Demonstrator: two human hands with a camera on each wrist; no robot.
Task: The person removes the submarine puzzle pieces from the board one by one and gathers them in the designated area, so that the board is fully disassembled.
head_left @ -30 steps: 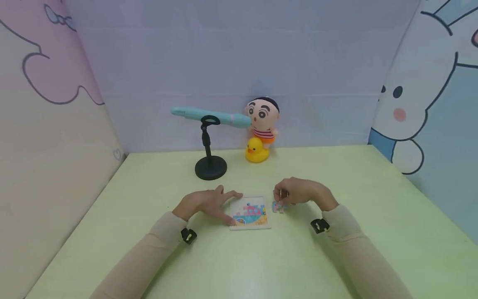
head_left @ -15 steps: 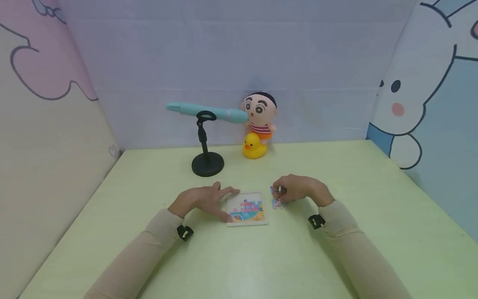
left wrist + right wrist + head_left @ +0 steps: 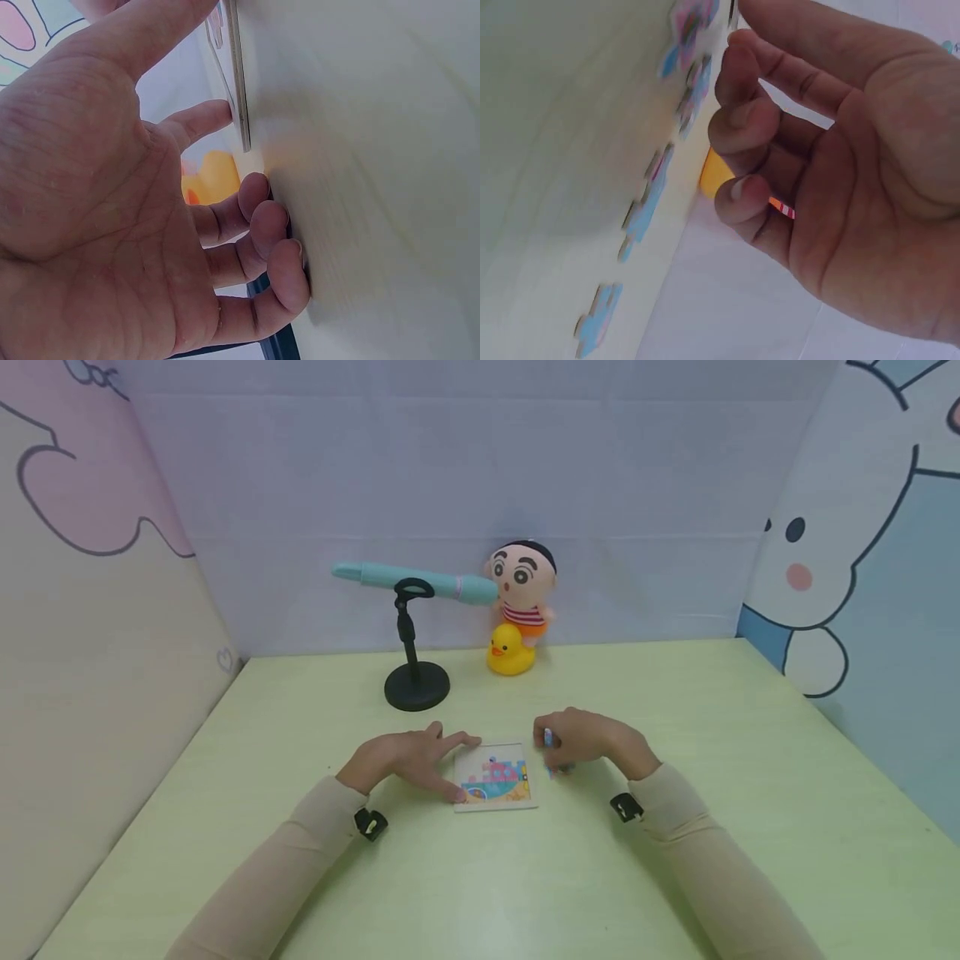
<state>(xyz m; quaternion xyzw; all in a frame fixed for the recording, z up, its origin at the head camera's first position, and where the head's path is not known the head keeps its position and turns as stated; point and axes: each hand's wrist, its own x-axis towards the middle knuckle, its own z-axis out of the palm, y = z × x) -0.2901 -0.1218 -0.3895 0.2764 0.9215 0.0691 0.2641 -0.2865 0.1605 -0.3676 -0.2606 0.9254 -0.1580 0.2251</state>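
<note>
A white-framed jigsaw tray [image 3: 496,804] with a partly filled sea picture lies flat on the table. My left hand [image 3: 408,760] spreads over its left side, the thumb resting on the lower left corner and the index finger touching the far edge. In the left wrist view the other fingertips [image 3: 289,274] rest on the tabletop. My right hand [image 3: 581,737] is just right of the tray, thumb and index finger pinching what looks like a jigsaw piece, mostly hidden. Beneath and beside it lie several loose jigsaw pieces [image 3: 645,206], blue and pink, in the right wrist view.
Behind the tray stands a black stand [image 3: 417,686] holding a turquoise microphone-shaped object [image 3: 420,582]. A yellow rubber duck [image 3: 511,651] sits in front of a cartoon doll [image 3: 522,578]. The pale green table [image 3: 487,893] meets printed walls at its sides.
My right hand has shifted slightly left, toward the tray, covering more of the nearer loose pieces. The left hand keeps its place on the tray. The head view tilted a little.
</note>
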